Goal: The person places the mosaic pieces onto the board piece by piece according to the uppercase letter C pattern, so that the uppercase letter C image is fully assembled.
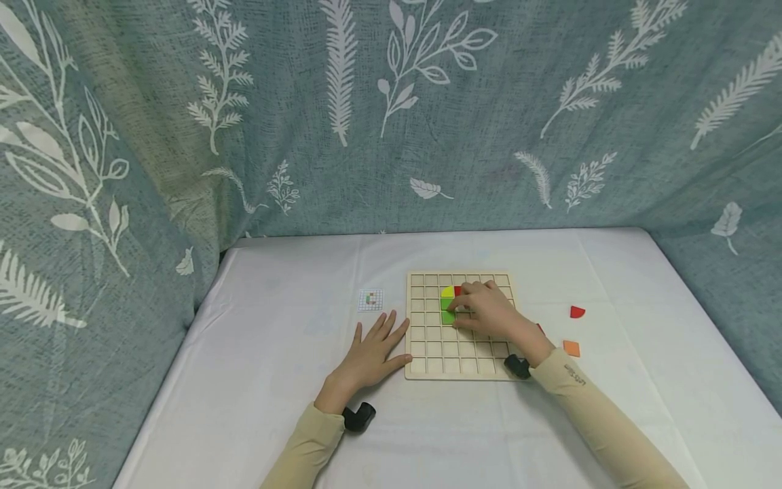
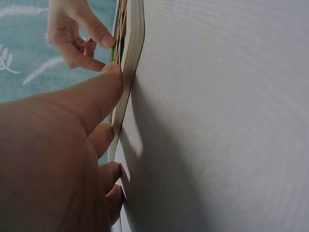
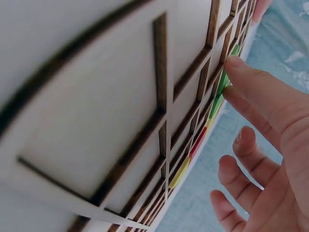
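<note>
A wooden grid board point(image 1: 427, 367) lies on the white table. Over it, my right hand point(image 1: 489, 312) has its thumb and index finger at a green square tile point(image 1: 449, 318), pinching it at board level. The other fingers are loosely bent. Another green tile point(image 1: 447, 303), a yellow piece point(image 1: 448, 292) and a red piece point(image 1: 458, 291) sit in the cells beyond. The right wrist view also shows a farther yellow piece point(image 3: 179, 174), hidden by the hand from above. My left hand point(image 1: 369, 356) lies with fingers spread, its thumb touching the board's left edge.
A small card with a printed grid pattern point(image 1: 370, 300) lies left of the board. To the right are a red quarter-circle point(image 1: 577, 312) and an orange square point(image 1: 571, 348). Another red piece point(image 1: 540, 328) is partly hidden by the right wrist. A leaf-patterned curtain point(image 1: 391, 183) hangs behind the table.
</note>
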`<state>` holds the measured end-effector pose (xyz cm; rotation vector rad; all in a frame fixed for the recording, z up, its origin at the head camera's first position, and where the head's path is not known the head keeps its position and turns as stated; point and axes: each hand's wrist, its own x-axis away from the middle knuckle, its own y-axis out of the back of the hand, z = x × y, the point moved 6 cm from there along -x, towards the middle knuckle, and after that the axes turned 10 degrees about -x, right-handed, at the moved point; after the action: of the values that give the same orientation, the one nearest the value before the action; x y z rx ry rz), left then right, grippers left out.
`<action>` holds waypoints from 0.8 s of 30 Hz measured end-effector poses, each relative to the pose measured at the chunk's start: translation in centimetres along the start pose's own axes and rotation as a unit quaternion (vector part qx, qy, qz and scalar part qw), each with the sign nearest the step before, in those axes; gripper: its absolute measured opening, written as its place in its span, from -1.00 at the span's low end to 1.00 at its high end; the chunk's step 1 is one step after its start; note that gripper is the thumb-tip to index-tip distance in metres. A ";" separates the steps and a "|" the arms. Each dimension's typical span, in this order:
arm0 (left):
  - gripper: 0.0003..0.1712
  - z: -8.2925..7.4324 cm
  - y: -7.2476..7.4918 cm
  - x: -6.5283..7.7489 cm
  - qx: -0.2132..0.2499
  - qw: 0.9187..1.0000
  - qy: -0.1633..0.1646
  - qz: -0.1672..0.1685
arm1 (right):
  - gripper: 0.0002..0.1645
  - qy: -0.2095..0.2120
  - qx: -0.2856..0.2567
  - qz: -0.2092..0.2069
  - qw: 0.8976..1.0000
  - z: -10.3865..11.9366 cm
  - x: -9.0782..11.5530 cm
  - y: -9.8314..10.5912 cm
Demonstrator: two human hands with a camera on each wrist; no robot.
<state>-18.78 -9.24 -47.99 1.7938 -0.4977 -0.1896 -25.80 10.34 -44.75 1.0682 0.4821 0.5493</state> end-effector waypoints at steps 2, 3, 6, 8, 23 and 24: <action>-0.23 0.0 0.0 0.0 0.000 1.000 0.000 0.001 | -0.74 -0.001 -0.004 -0.001 1.000 0.0 0.0 0.0; -0.23 0.0 0.0 0.0 0.000 1.000 0.000 0.000 | -0.75 -0.002 -0.006 -0.001 1.000 -0.1 0.0 0.0; -0.24 0.0 0.0 0.0 0.001 1.000 0.000 0.001 | -0.75 -0.007 -0.015 0.001 1.000 -0.2 0.1 0.0; -0.24 -0.1 0.1 0.0 0.003 1.000 -0.001 0.001 | -0.74 -0.010 -0.021 0.003 1.000 -0.4 0.2 0.1; -0.24 -0.2 0.2 0.0 0.002 1.000 -0.003 -0.005 | -0.75 -0.006 -0.043 -0.013 0.999 -1.6 1.4 1.3; -0.24 -0.2 0.2 0.0 0.002 1.000 -0.003 -0.004 | -0.75 -0.008 -0.045 -0.015 0.999 -1.7 1.6 1.4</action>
<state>-18.79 -9.14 -47.74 1.8007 -0.4957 -0.2006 -25.91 13.04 -44.30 0.9767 0.4545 0.5317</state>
